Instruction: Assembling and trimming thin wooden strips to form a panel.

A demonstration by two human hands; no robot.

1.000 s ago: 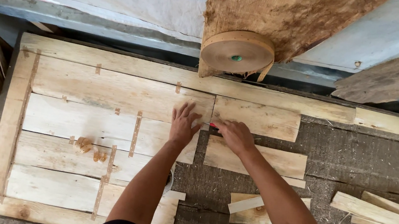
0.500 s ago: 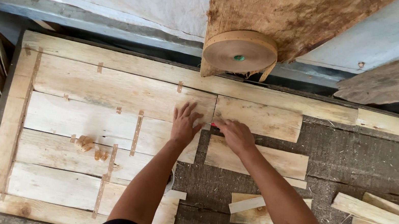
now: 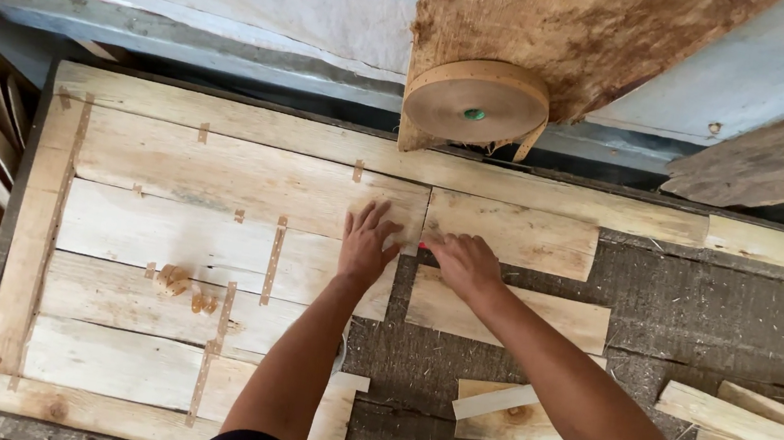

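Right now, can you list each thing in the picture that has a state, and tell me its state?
Left hand: open, flat on the taped sheets.
Right hand: fingers bent, pressing at the seam, something small and red at the fingertips.
Tape roll: partly unwound, loose end hanging.
Taped veneer sheets: flat, joined by tape strips.
Veneer piece by right hand: flat, butted to the sheets.
Loose offcuts: lying untaped, overlapping.
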